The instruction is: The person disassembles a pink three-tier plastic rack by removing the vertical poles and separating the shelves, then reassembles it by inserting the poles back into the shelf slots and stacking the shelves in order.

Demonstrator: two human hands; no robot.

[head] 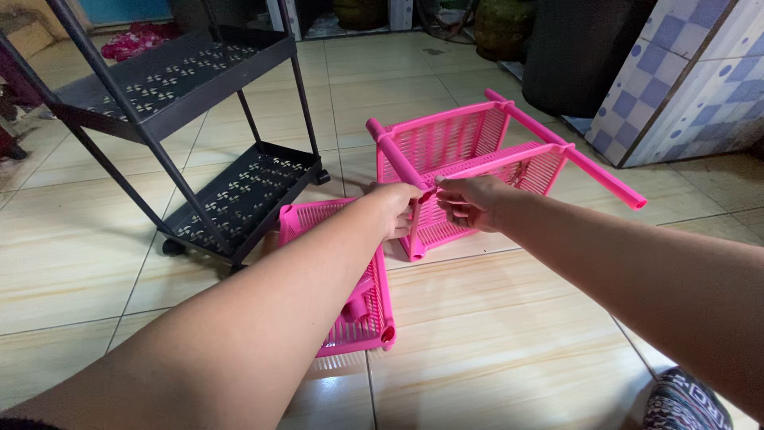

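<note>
A pink plastic rack [477,171] is seen lying on its side on the tiled floor [493,342], its slatted shelves standing on edge. Its long poles are laid roughly parallel to the floor, running from near the hands toward the far right, where one pole end [635,201] juts out. The left hand [398,209] is closed around a pole at the rack's near corner, and the right hand [469,201] is pinched on the edge of a shelf just beside it. A separate pink shelf tray [350,318] lies flat nearer the person, beside a black metal cart [199,119].
</note>
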